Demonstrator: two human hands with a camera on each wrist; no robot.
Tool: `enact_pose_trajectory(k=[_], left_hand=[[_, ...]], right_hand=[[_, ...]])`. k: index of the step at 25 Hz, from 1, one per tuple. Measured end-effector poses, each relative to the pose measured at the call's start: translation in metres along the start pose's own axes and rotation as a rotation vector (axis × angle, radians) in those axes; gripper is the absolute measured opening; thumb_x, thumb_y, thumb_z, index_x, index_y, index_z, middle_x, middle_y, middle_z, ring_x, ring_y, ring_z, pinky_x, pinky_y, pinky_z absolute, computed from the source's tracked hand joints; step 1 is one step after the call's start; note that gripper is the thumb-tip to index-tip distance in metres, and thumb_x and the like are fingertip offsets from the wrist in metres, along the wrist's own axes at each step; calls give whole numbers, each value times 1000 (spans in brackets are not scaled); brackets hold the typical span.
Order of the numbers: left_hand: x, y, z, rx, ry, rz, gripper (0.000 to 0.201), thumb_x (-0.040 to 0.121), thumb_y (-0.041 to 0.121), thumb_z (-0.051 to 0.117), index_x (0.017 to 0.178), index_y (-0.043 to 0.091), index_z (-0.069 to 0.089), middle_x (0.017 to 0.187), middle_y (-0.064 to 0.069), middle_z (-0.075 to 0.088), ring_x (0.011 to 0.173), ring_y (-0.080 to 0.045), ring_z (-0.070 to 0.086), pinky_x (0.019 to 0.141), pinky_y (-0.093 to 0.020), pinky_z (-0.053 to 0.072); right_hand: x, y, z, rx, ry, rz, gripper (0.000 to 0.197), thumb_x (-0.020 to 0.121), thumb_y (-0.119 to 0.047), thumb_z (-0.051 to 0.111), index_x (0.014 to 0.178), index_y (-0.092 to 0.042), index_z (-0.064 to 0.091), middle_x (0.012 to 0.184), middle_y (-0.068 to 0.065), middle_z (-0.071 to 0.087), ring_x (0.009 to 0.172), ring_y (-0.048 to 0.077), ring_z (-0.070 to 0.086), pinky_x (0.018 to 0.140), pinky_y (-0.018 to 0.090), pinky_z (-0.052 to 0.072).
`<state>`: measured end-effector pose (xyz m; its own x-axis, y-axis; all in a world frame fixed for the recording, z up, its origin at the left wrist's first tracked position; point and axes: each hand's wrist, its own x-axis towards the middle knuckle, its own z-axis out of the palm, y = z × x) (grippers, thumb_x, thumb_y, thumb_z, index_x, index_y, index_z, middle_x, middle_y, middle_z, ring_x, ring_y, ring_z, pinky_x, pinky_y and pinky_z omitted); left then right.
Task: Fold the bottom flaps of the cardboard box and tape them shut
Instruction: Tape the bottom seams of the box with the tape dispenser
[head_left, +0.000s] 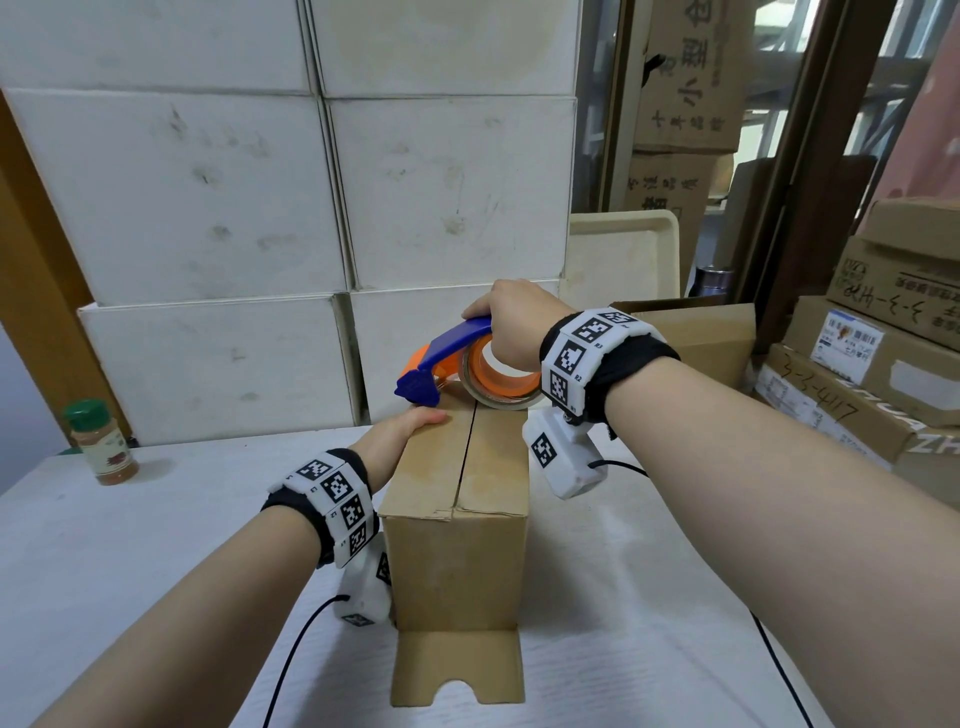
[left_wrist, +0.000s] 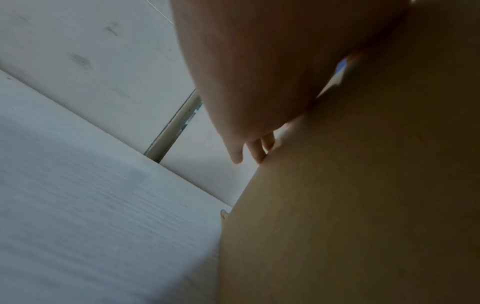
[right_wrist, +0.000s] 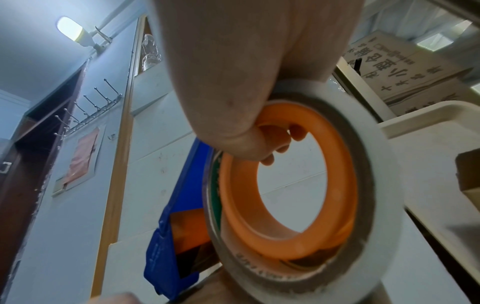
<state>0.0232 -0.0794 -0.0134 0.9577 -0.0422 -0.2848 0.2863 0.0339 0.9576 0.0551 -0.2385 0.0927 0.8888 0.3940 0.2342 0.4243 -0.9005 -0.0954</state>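
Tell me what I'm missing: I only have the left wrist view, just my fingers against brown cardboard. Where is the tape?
Observer: The tape dispenser sits at the far end of the cardboard box, gripped by the right hand.
Operator: Are the flaps closed?
Observer: Yes, the two upward-facing flaps meet along a centre seam; I see no tape along it yet.
Operator: What is my left hand doing up top?
Observer: The left hand grips the box's far left top edge, beside the dispenser's blue nose.
Operator: Anything loose near me?
Observer: One flap lies flat on the table at the near end.
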Motion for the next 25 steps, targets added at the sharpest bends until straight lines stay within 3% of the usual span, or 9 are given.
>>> enact_pose_trajectory(k=[11, 25], left_hand=[[1, 0, 2, 9, 5, 18, 12, 91, 22, 55, 87, 13, 61, 65, -2, 67, 59, -16, 62, 65, -27, 47], [0, 0, 7, 34, -14, -24, 13, 91, 21, 54, 92, 9, 58, 79, -8, 61, 69, -21, 57, 68, -29, 45]], right_hand=[[-5, 5, -3, 31, -8, -1, 53, 85, 2, 44, 128, -25, 60, 122, 2, 59, 110, 23, 53, 91, 33, 46], [-14, 11, -8, 32, -34, 21, 55, 87, 3, 44, 132, -27, 55, 125, -1, 55, 112, 19, 52, 90, 28, 44]])
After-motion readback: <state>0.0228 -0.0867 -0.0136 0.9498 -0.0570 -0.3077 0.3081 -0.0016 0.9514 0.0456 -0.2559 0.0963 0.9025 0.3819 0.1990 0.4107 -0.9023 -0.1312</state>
